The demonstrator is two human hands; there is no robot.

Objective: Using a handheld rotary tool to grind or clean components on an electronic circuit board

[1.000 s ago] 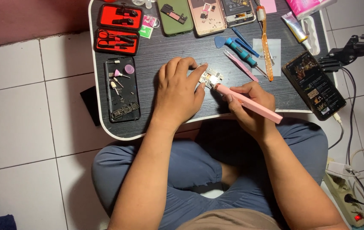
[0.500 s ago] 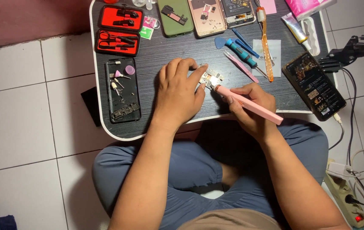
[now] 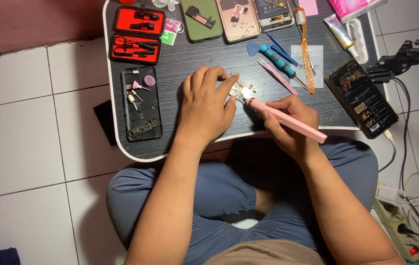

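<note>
My left hand (image 3: pixel 205 107) rests palm down on the dark lap table (image 3: pixel 185 64), its fingertips pinning a small circuit board (image 3: pixel 243 90). My right hand (image 3: pixel 288 120) grips a pink pen-shaped tool (image 3: pixel 288 119), whose tip touches the board's near edge. The board is partly hidden under my left fingers.
A red tool case (image 3: pixel 137 33) and a black phone shell with small bits (image 3: pixel 141 103) lie left. Opened phones (image 3: pixel 239 17), tweezers (image 3: pixel 275 74), a blue screwdriver (image 3: pixel 277 60), an orange toothbrush (image 3: pixel 305 46) lie behind. A lit phone (image 3: pixel 361 98) lies right, a power strip (image 3: pixel 399 228) on the floor.
</note>
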